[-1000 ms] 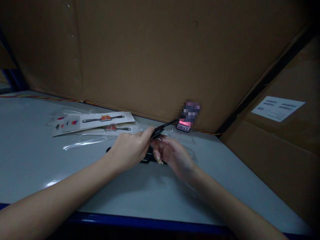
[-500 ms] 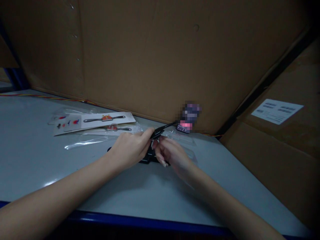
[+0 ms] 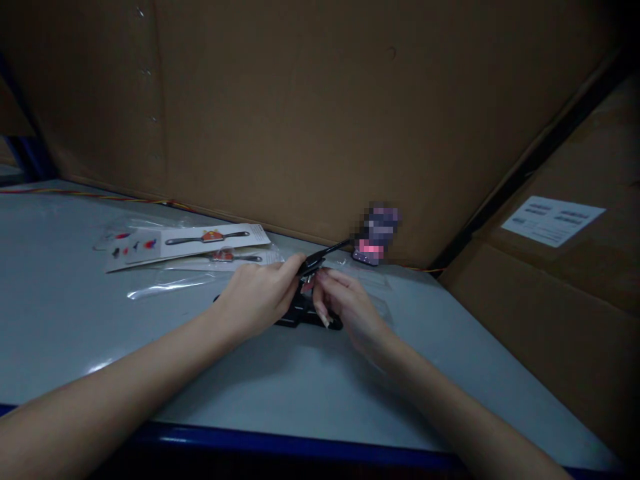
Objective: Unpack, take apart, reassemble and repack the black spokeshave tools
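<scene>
Currently I see the left hand (image 3: 257, 297) pinching a thin black handle (image 3: 327, 252) just above the grey table (image 3: 75, 313). The right hand (image 3: 345, 303), fingers curled, pinches its lower end beside the left fingertips.

The left hand (image 3: 255, 303) and right hand (image 3: 345, 307) cover most of the black tool (image 3: 327, 253), leaving only its thin stem and a dark lower edge in sight, and the right fingers' grip cannot be told. A pixelated patch (image 3: 379, 227) blurs whatever lies behind the stem's tip. Print on the cards (image 3: 200, 238) and the box label (image 3: 553, 219) is too small to read.
</scene>
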